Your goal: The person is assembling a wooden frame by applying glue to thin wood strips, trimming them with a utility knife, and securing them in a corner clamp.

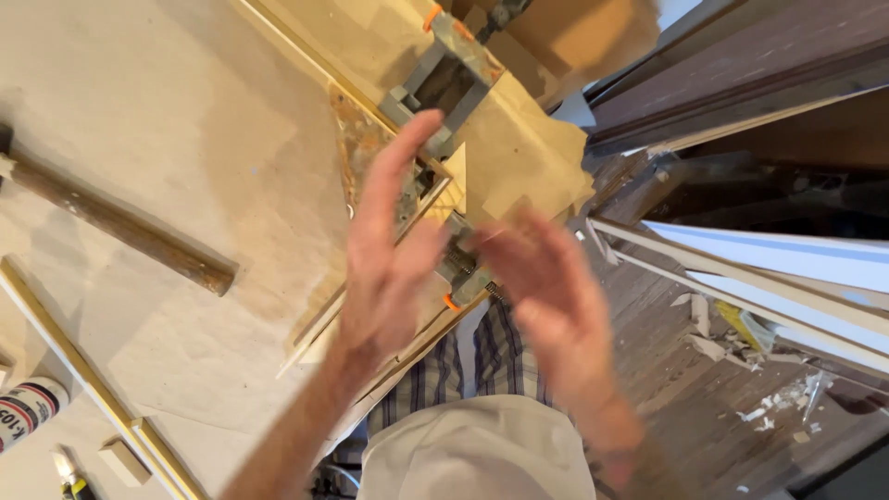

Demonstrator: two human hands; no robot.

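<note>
A grey metal corner clamp [444, 79] with orange tips grips the corner of a thin gold-edged frame moulding [306, 56] on a paper-covered workbench [185, 120]. My left hand [384, 250] is held flat over the clamp's near part, fingers straight and apart, holding nothing. My right hand [546, 296] is blurred with motion. Its spread fingertips sit right beside the clamp's threaded screw [460, 268], and I cannot tell if they touch it. My checked shirt and white apron [477, 454] show below.
A hammer with a worn wooden handle [120, 227] lies at the left. A loose gold moulding strip [93, 380], a small wood block [125, 460] and a glue tube [28, 407] sit lower left. Long white boards [787, 259] lean at the right over a wooden floor strewn with scraps [741, 370].
</note>
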